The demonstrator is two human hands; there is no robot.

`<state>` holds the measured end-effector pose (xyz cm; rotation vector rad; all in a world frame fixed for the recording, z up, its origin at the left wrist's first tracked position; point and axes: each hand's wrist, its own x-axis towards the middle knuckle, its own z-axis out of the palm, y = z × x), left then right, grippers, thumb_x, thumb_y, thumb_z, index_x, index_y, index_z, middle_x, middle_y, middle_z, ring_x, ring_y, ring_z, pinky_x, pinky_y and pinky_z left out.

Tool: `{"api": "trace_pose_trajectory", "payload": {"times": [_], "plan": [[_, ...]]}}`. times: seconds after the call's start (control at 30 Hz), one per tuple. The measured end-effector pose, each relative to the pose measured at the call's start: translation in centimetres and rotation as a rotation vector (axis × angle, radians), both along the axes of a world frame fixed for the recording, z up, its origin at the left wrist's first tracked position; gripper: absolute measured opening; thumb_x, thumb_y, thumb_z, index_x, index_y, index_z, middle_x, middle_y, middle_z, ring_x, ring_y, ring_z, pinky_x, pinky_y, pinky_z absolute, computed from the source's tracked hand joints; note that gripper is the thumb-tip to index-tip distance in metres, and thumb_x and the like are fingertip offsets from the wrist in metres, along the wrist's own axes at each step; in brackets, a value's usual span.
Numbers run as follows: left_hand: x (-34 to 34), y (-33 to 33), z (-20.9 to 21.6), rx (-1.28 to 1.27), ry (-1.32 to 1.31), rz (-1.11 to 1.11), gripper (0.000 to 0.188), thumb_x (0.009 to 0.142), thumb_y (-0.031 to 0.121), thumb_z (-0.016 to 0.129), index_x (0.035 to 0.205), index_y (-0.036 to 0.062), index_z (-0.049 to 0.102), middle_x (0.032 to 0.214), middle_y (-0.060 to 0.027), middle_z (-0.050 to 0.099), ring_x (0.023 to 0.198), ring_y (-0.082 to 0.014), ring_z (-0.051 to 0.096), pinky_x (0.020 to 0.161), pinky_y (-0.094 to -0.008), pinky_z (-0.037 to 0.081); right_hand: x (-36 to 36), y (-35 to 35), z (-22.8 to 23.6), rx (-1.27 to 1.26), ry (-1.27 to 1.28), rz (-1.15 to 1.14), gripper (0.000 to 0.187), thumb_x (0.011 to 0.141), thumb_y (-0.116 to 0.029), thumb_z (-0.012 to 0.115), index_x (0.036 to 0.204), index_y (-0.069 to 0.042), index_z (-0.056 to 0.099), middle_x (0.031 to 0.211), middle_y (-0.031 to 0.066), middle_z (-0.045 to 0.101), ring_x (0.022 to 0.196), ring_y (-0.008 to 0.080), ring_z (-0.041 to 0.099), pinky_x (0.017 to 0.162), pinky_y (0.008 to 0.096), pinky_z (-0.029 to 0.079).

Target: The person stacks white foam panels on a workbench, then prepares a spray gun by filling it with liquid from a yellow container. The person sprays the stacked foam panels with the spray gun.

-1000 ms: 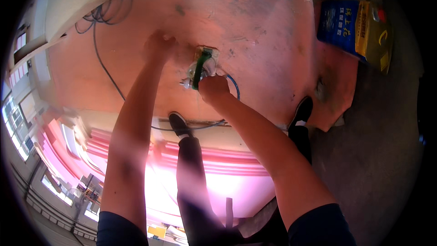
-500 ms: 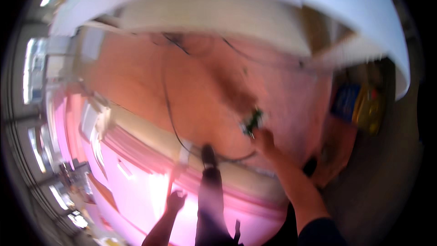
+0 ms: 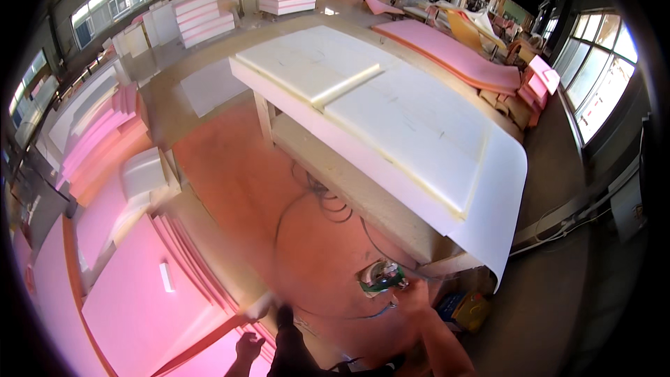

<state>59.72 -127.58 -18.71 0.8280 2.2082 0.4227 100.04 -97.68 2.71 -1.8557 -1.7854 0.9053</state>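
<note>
My right hand (image 3: 413, 297), low and right of the middle, is closed around a small green and silver hand tool (image 3: 380, 278). Its exact kind I cannot make out. Below it lies the reddish floor, where a thin dark hose (image 3: 278, 227) runs in loops; whether it joins the tool is unclear. My left hand (image 3: 249, 346) hangs near the lower edge with nothing in it, its fingers loosely bent and apart. Beside that hand are pink foam sheets (image 3: 150, 300) in a stack. Ahead stands a workbench bearing white sheets (image 3: 419, 126), one draping over its right end.
Under the bench is a beige shelf (image 3: 349, 181). A blue and yellow box (image 3: 464, 311) sits by its near right end. More pink slabs (image 3: 105, 132) are piled at left, and a long pink sheet (image 3: 450, 56) lies beyond the bench.
My view has lifted and swung, so the bench top and the hall behind it now show. The right hand still grips the tool; the left remains low and free.
</note>
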Motion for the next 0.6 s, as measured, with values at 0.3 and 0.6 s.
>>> {"api": "trace_pose_trajectory", "payload": {"times": [0.3, 0.6], "plan": [[1.2, 26.2, 5.2, 0.410, -1.125, -0.082, 0.041, 0.095, 0.028, 0.062, 0.128, 0.0054, 0.055, 0.131, -0.0154, 0.059, 0.117, -0.0278, 0.059, 0.102, -0.0375, 0.045, -5.9, 3.8, 18.4, 0.098, 0.156, -0.100, 0.016, 0.073, -0.013, 0.076, 0.081, 0.000, 0.073, 0.064, 0.0093, 0.068, 0.058, 0.0138, 0.064, 0.060, 0.0327, 0.051], [14.8, 39.8, 19.1, 0.160, -2.022, 0.048, 0.068, 0.101, 0.053, 0.040, 0.144, 0.0000, 0.038, 0.142, -0.0150, 0.049, 0.131, -0.0290, 0.047, 0.109, -0.0432, 0.038, -4.3, 6.4, 21.9, 0.308, 0.502, -0.045, 0.014, 0.078, 0.003, 0.069, 0.091, 0.006, 0.067, 0.074, 0.0080, 0.068, 0.063, 0.0121, 0.062, 0.056, 0.0296, 0.052]]}}
